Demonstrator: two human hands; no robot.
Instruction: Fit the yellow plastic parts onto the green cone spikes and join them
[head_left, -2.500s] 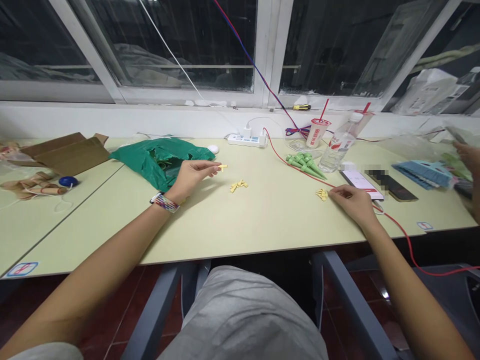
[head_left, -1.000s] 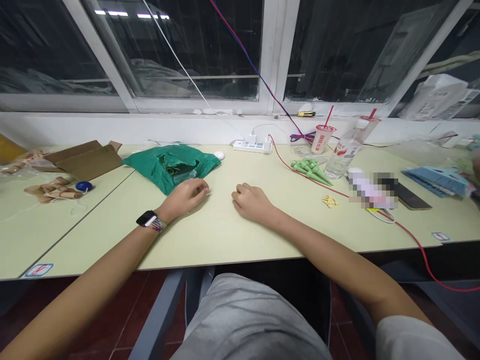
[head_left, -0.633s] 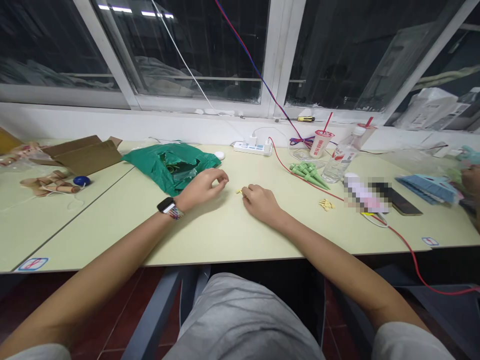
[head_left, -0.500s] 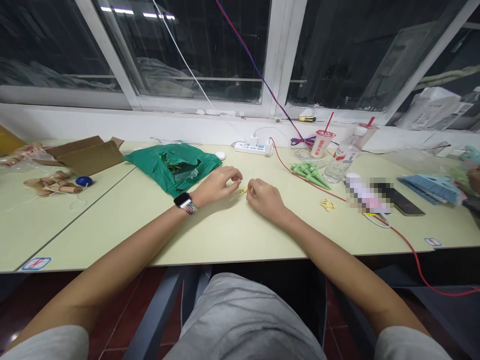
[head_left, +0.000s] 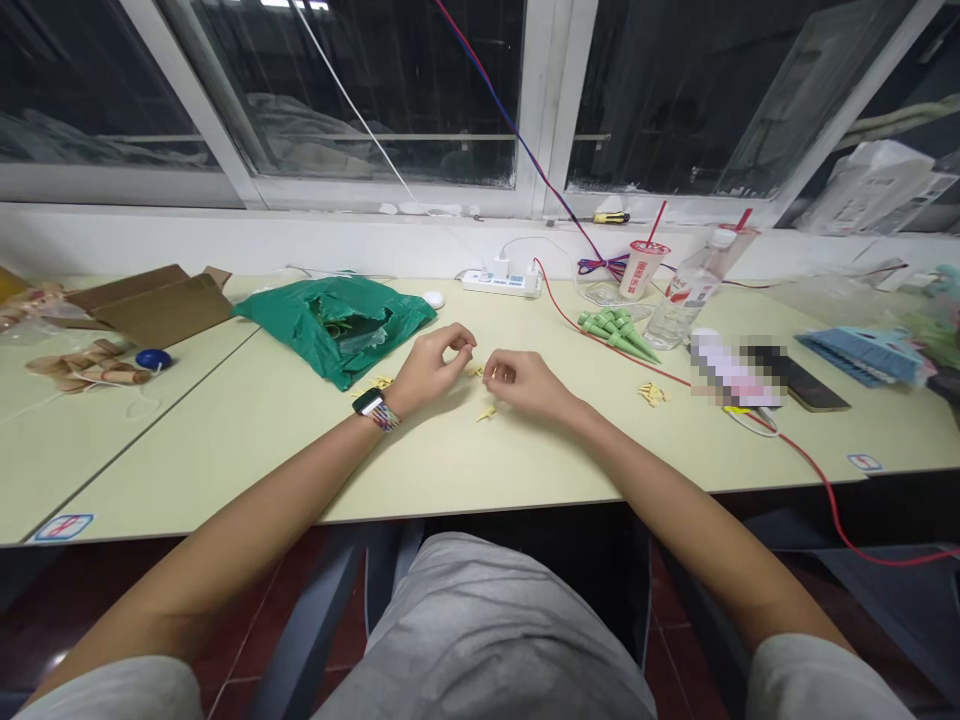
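Note:
Both hands hover over the pale green tabletop [head_left: 465, 470], with their fingertips a short gap apart. My left hand [head_left: 433, 368] has its fingers curled into a pinch, and my right hand [head_left: 523, 384] is loosely curled. Whether either holds a tiny piece is hidden. A small yellow paper piece [head_left: 474, 371] lies between the hands, and another [head_left: 487, 413] lies just below them. More yellow scraps [head_left: 377, 382] sit beside the left wrist, by the green bag. A small yellow cluster [head_left: 652, 394] lies farther right.
A crumpled green plastic bag [head_left: 334, 328] and a cardboard box [head_left: 150, 305] lie left, near a blue ball [head_left: 154, 360]. A power strip [head_left: 501, 284], red cable [head_left: 600, 335], green paper cones [head_left: 616, 333], a cup [head_left: 640, 270] and a water bottle [head_left: 684, 298] stand behind.
My hands have drawn slightly apart, and the right hand has shifted up from the table. A yellow piece now shows below them, and yellow scraps show near the green bag.

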